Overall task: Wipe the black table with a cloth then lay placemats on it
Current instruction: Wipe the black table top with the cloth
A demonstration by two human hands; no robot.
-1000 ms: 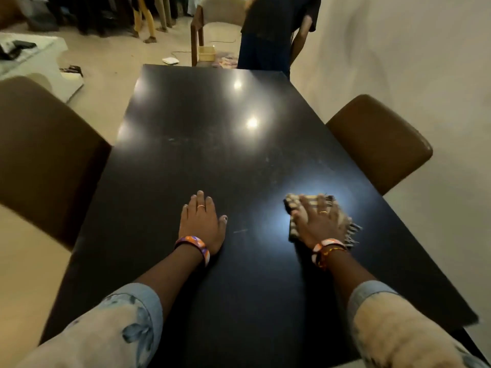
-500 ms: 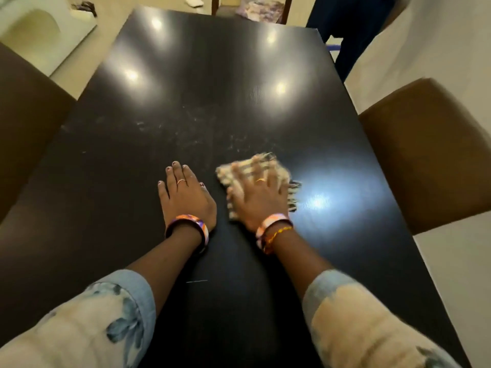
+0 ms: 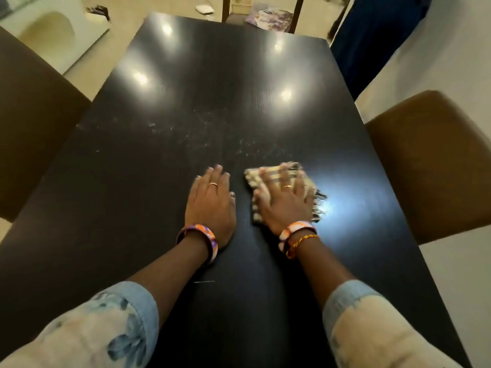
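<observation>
The black table (image 3: 202,88) fills the view, with pale dusty smears across its middle. A folded checked cloth (image 3: 255,177) with a dark fringe lies on it right of centre. My right hand (image 3: 283,200) presses flat on the cloth with straight, spread fingers and covers most of it. My left hand (image 3: 211,205) rests flat on the bare tabletop just left of the cloth, fingers straight and together. No placemats are in view.
A brown padded chair (image 3: 430,163) stands at the table's right side and another brown chair (image 3: 32,120) at the left. A person in dark blue clothing (image 3: 372,41) stands at the far right corner. A wooden chair and small items on the floor lie beyond the far end.
My right hand slid the cloth leftward from near the right edge to beside my left hand, then slightly back right. The left hand stayed flat on the table. The view tilted downward.
</observation>
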